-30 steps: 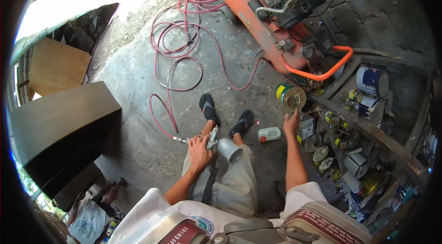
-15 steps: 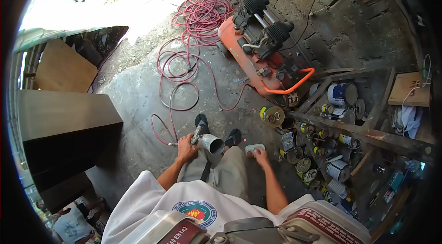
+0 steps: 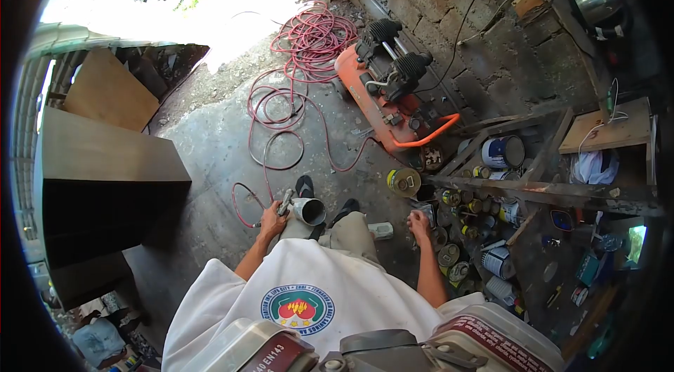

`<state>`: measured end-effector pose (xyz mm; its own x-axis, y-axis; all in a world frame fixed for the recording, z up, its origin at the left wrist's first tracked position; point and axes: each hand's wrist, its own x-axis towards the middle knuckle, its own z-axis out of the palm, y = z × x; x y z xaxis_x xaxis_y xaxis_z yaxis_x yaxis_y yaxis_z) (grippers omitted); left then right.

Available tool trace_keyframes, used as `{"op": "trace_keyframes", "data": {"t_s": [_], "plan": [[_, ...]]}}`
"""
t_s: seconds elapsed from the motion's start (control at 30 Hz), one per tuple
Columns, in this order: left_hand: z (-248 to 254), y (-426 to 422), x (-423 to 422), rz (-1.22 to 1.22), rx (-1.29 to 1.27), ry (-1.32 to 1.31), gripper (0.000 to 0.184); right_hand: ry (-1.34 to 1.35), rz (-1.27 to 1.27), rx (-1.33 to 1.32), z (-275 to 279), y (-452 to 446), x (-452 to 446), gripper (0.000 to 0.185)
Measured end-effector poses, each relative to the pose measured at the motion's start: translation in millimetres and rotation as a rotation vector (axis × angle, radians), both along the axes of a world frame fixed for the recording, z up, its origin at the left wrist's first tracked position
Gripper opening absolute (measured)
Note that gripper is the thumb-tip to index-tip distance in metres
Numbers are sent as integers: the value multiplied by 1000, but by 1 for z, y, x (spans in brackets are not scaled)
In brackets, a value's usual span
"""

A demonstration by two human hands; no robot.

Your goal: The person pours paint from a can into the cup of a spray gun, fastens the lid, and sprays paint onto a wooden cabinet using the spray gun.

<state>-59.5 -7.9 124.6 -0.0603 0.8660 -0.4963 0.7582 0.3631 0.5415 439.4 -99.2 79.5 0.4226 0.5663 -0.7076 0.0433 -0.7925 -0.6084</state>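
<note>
Spray gun (image 3: 283, 203) is gripped over the lap by the wrapped fingers of the left hand (image 3: 272, 219); beyond its metal cup (image 3: 309, 212), a plastic bottle (image 3: 381, 231) is seen; the right hand (image 3: 419, 226) is held bunched near cans (image 3: 449, 255), any contents indistinct.

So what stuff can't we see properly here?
All in the head view:
- Inside the metal cup: too dark.
- Anything pinched in the right hand: too small, fingers curled over.
- Small print on the blue-and-white can: too tiny.
- The other person: partly lost at the dark lens edge.
</note>
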Motion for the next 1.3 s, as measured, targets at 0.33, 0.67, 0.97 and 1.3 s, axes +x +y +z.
{"op": "trace_keyframes", "data": {"t_s": [0.33,0.67,0.97,1.3], "plan": [[-15,-32,11,55,-91,18,47,100,2,-183,-41,-157,-32,22],[-13,-11,9,-147,-211,29,51,86,-137,-179,28,-83,-3,21],[-27,-19,-2,-140,-247,25,58,79,-37,-33,46,-26,-6,22],[-51,-22,-20,-118,-126,-60,55,33,31,-141,23,-52,-30,24]]}}
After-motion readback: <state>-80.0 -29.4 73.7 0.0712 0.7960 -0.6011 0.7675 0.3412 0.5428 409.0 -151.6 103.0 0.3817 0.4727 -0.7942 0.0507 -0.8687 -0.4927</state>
